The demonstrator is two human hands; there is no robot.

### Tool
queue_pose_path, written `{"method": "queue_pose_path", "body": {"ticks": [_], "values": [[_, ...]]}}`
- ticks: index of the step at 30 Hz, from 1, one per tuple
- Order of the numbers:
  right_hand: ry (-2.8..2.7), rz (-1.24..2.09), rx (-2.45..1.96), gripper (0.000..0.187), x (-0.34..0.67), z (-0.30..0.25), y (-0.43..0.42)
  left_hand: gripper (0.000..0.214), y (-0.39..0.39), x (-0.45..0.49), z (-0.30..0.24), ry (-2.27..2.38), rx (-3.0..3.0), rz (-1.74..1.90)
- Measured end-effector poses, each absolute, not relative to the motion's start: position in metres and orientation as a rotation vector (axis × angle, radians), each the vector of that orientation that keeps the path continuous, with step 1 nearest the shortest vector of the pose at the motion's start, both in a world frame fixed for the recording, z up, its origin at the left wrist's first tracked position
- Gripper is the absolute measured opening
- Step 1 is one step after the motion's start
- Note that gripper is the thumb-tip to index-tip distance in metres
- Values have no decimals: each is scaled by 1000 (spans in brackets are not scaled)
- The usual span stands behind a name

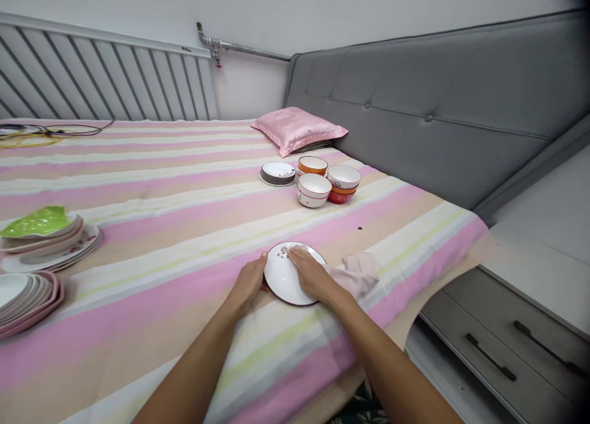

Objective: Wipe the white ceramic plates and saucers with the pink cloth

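Currently | my left hand (250, 281) has its fingers curled on the rim of the white plate (280, 281), near the bed's (184, 252) closest edge | right hand (312, 274) on its face, grip on cloth (362, 273) unclear | lax left hold could let it slip

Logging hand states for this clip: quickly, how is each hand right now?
Left hand: holding the plate by its rim.
Right hand: on the plate's face; whether it grips the cloth cannot be told.

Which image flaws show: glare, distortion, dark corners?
Head view: light sheen on the pink pillow; head view: wide-angle stretch in the gray headboard toward the right edge; head view: top-right corner darkened; head view: white plate reasonably sharp.
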State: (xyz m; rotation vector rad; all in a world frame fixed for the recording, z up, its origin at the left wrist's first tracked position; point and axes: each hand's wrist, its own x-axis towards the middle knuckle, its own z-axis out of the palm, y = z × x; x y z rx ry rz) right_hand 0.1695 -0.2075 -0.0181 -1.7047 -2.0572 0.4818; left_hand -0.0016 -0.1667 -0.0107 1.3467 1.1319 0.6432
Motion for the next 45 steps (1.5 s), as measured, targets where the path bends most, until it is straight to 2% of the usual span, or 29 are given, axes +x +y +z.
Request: {"method": "queue_pose_path", "body": {"ticks": [4,8,11,17,19,22,24,25,29,31,34,37,39,43,45], "values": [[-1965,614,-1543,62,171,-8,-212,55,-167,-2,-10,1122,1352,635],[-1858,583,-1535,52,184,14,-222,56,-166,-2,-10,1121,1340,628],[-1764,543,-1724,45,209,30,-235,56,-166,-2,-10,1104,1335,625],[-1711,857,-2111,64,249,39,-258,57,-168,-3,-9,1128,1342,624],[-1726,899,-2135,57,249,38,-259,56,-168,-3,-8,1136,1343,623],[-1817,876,-2106,30,245,38,-256,56,-168,-3,-8,1145,1349,621],[-1826,794,-2101,14,245,38,-253,55,-167,-3,-8,1138,1355,624],[-1791,716,-2103,13,246,38,-252,55,-167,-3,-8,1129,1355,627],[-1371,326,-2045,25,257,33,-245,53,-167,-2,-8,1118,1328,630],[-1010,279,-1919,26,265,28,-242,54,-168,-1,-7,1130,1320,629],[-475,382,-1609,27,279,18,-238,56,-169,0,-5,1139,1332,625],[-187,456,-1488,23,293,9,-238,56,-169,0,-4,1133,1339,623],[-154,562,-1510,21,297,4,-239,54,-169,0,-3,1125,1335,625],[-245,877,-1515,30,293,1,-238,53,-169,-1,-5,1118,1340,628],[-294,802,-1539,31,289,2,-237,54,-168,-2,-6,1129,1346,629]]}}
